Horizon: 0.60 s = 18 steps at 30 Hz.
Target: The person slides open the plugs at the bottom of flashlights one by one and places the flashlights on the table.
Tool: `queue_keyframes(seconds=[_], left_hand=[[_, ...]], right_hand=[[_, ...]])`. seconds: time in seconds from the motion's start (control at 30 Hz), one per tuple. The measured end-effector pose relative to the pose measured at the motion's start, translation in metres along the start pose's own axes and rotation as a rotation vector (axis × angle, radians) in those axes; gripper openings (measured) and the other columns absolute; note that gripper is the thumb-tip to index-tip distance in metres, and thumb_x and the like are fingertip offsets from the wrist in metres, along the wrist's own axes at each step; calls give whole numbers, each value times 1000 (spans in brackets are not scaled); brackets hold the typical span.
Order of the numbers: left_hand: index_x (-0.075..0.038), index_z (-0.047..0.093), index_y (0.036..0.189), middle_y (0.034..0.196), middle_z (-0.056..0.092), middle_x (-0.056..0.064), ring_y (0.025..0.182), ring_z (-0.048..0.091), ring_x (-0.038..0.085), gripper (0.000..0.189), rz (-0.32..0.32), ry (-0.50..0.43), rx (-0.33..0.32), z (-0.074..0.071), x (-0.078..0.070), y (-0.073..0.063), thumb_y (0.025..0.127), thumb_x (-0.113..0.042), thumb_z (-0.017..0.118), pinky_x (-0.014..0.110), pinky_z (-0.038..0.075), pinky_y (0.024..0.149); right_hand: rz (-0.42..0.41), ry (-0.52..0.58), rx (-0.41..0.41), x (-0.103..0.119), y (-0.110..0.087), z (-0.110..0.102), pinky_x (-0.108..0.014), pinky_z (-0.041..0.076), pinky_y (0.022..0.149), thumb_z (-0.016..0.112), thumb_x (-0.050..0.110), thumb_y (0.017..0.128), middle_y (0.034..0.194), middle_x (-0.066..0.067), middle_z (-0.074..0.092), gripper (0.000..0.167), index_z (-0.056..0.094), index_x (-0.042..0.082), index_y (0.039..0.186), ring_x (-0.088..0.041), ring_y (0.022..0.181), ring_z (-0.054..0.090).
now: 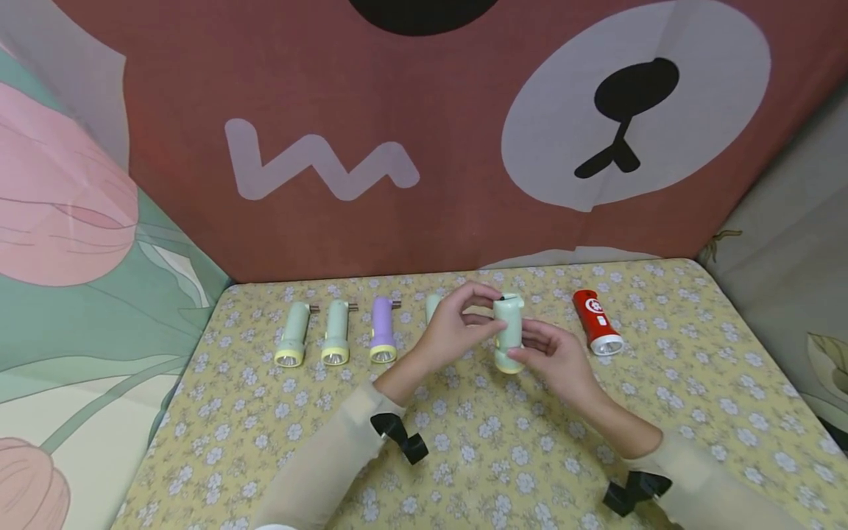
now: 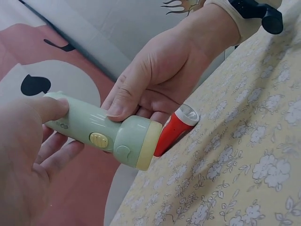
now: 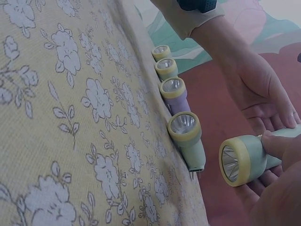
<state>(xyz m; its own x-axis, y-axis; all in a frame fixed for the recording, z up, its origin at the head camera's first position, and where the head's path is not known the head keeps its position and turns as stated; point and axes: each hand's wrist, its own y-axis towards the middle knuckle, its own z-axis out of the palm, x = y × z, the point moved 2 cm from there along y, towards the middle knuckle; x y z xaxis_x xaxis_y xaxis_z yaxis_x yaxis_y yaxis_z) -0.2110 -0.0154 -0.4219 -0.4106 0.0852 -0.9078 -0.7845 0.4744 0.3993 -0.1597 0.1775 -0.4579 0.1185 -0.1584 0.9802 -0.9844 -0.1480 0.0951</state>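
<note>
Both hands hold one mint-green flashlight (image 1: 509, 327) with a pale yellow rim, raised off the table, lens end down. My left hand (image 1: 457, 320) grips its tail end, the thumb on the barrel. My right hand (image 1: 559, 361) pinches it near the head, thumb on one side and fingers on the other. A yellow slide switch (image 2: 99, 140) shows on the barrel in the left wrist view. In the right wrist view its lens (image 3: 230, 162) faces outward, unlit. Behind my left hand, another green flashlight (image 1: 433, 305) is mostly hidden in the head view.
Left of the hands lie two green flashlights (image 1: 291, 335) and a purple flashlight (image 1: 382, 331), in a row with metal prongs sticking out at their tails. A red flashlight (image 1: 596, 320) with a white head lies at right. The floral tablecloth (image 1: 477, 456) meets a printed cloth backdrop (image 1: 464, 221).
</note>
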Motion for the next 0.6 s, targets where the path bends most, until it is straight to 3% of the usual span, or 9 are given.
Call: queue_keyframes(seconds=[0.33, 0.6], left_hand=[[4, 57, 125, 126, 61, 20, 112, 64, 32, 41, 11, 22, 13, -2, -3, -2, 89, 9, 74, 38, 59, 91], [5, 53, 133, 127, 61, 19, 113, 63, 26, 45, -48, 30, 50, -3, -10, -3, 92, 6, 72, 34, 58, 93]], right_hand=[[-48, 10, 7, -1, 0, 3, -25, 58, 88, 76, 6, 92, 124, -22, 67, 45, 60, -5, 133, -9, 106, 68], [-78, 22, 3, -1, -1, 4, -24, 58, 89, 77, -1, 89, 125, -24, 66, 47, 60, -7, 133, -7, 107, 68]])
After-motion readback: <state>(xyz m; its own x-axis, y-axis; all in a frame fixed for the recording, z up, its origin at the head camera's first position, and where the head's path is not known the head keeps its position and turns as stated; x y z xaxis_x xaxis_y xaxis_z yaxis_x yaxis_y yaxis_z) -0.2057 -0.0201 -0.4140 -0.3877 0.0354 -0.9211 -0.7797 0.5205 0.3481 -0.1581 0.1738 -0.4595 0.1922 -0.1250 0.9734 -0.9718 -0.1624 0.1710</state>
